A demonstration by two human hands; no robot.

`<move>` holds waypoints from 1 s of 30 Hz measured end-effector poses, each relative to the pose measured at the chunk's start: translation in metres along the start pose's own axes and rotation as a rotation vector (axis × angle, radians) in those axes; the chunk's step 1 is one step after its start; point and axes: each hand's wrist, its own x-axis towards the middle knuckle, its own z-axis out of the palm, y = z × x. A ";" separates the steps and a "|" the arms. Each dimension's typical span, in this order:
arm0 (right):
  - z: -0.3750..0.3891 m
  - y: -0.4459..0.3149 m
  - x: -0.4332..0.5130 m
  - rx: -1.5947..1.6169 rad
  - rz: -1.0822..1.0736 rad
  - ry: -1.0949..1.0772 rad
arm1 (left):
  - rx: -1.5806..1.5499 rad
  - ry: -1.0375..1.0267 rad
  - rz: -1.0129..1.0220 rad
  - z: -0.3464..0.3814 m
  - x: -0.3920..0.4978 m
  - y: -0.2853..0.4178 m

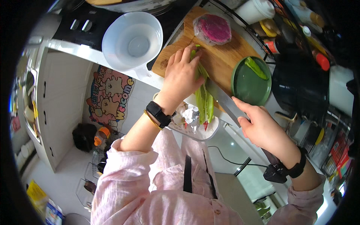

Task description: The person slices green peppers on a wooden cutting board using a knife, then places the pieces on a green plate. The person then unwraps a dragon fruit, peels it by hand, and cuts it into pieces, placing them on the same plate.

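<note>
Long green peppers (206, 104) lie over the near edge of a wooden cutting board (219, 60), their lower ends above an open bin. My left hand (182, 69) presses on their upper part, fingers curled over them. In my right hand (257, 123) is a kitchen knife (225, 98), its handle mostly covered by the palm. The blade slants up to the left, its front end close beside the peppers and my left thumb. Right of the blade, a green plate (250, 84) bears one piece of green pepper (256, 68).
A plastic-wrapped cut pink dragon fruit (214, 29) rests on the board's far part. A white plastic scoop (132, 42) stands left, by the stove. The waste bin (194, 136) below the counter edge holds scraps. A rack with bottles and a black appliance (301, 87) stand right.
</note>
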 end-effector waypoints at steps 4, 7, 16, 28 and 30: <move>0.017 0.021 -0.008 -0.034 -0.013 0.082 | -0.003 -0.044 -0.027 0.013 0.011 0.007; 0.022 0.038 -0.011 -0.009 0.081 0.017 | 0.014 -0.158 -0.054 0.024 0.026 0.012; 0.071 0.042 -0.003 0.150 -0.046 0.183 | 0.095 -0.055 0.032 0.018 0.039 -0.024; 0.091 0.065 -0.006 0.258 -0.137 0.225 | 0.161 -0.104 0.133 -0.006 0.034 -0.023; 0.094 0.069 -0.003 0.273 -0.137 0.223 | 0.277 -0.085 0.258 -0.015 0.031 -0.024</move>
